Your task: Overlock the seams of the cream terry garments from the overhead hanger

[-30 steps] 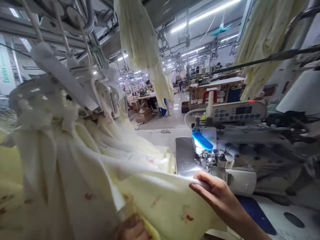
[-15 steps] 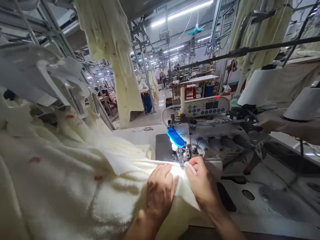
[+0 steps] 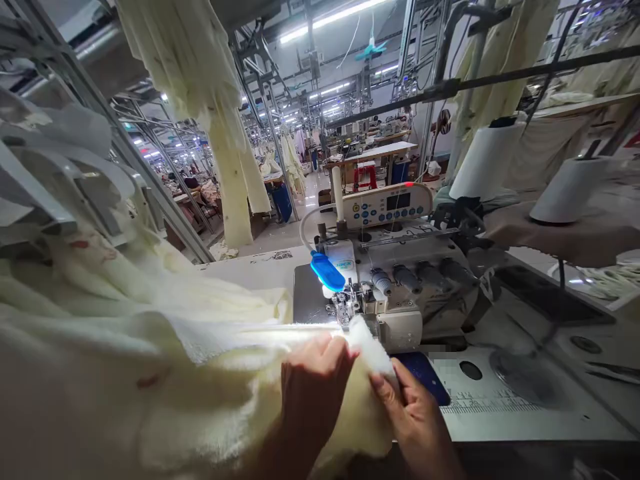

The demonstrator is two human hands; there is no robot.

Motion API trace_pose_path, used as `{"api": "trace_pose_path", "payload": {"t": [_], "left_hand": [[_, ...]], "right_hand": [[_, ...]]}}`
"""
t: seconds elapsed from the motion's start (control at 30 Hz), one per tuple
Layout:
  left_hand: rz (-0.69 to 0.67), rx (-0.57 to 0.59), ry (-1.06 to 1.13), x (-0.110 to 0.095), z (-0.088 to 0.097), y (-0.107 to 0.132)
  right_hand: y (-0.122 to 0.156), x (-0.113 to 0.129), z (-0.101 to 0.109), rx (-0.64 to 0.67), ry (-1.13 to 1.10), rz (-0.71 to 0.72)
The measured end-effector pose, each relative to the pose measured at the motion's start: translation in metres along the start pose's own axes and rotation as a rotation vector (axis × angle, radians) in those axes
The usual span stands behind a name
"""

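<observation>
Pale cream fleecy fabric (image 3: 225, 380) spreads over the left side and runs up to an overlock sewing machine (image 3: 400, 267). My left hand (image 3: 320, 367) is closed on the fabric just in front of the presser foot (image 3: 345, 307). Lower and to the right, my right hand (image 3: 413, 407) pinches the fabric's white fluffy edge (image 3: 370, 347) between thumb and fingers. The edge slants from the foot down to that hand. A blue lamp (image 3: 327, 270) lights the needle area. Fabric hides the fingertips of my left hand in part.
White thread cones (image 3: 487, 160) stand at the right behind the machine. A control panel (image 3: 395, 203) tops the machine. A dark blue flat object (image 3: 425, 377) lies on the table (image 3: 500, 420). More cream cloth (image 3: 200, 87) hangs at the upper left, beside metal rails (image 3: 115, 147).
My right hand has moved down, away from the presser foot, drawing the fluffy edge along. My left hand has curled its fingers tighter. The view has shifted right, uncovering the dark blue object.
</observation>
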State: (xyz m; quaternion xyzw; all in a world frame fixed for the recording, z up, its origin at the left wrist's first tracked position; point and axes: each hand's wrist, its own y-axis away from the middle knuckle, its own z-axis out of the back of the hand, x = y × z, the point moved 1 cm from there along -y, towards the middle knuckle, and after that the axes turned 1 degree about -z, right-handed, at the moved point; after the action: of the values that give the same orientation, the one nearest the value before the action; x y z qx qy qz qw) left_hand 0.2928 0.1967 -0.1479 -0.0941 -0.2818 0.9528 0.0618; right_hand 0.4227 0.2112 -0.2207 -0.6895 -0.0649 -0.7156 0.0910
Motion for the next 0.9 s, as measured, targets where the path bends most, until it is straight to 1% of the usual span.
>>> {"api": "trace_pose_path", "payload": {"t": [0.1,0.17,0.27,0.33,0.4,0.53,0.63,0.7,0.73,0.8,0.87,0.9], "left_hand": [[0.034,0.116,-0.037,0.015,-0.005,-0.017],[0.037,0.213,-0.016,0.026,-0.008,-0.025],[0.036,0.332,0.045,0.038,-0.007,-0.027],[0.042,0.398,0.099,0.040,-0.004,-0.023],[0.060,0.446,0.143,0.039,0.001,-0.019],[0.088,0.500,0.205,0.038,0.006,-0.018],[0.096,0.520,0.253,0.039,0.007,-0.019],[0.090,0.521,0.263,0.040,0.005,-0.018],[0.077,0.519,0.264,0.039,0.003,-0.018],[0.047,0.499,0.241,0.040,-0.002,-0.020],[0.024,0.453,0.163,0.042,-0.008,-0.025],[0.013,0.426,0.112,0.044,-0.010,-0.030]], "right_hand": [[-0.022,0.015,0.001,-0.053,0.133,0.074],[-0.030,0.018,-0.001,-0.037,0.121,0.047],[-0.025,0.014,-0.009,0.027,-0.034,-0.052],[-0.015,0.013,-0.013,0.028,-0.122,-0.068],[-0.007,0.015,-0.013,0.007,-0.144,-0.065],[-0.004,0.021,-0.009,-0.008,-0.050,-0.033],[-0.008,0.020,-0.004,0.028,0.086,0.066],[-0.009,0.016,-0.002,0.056,0.138,0.131],[-0.010,0.014,-0.002,0.059,0.135,0.127],[-0.013,0.010,-0.002,0.039,0.077,0.049],[-0.019,0.010,-0.003,0.028,0.024,-0.033],[-0.023,0.011,-0.004,0.025,0.019,-0.047]]}}
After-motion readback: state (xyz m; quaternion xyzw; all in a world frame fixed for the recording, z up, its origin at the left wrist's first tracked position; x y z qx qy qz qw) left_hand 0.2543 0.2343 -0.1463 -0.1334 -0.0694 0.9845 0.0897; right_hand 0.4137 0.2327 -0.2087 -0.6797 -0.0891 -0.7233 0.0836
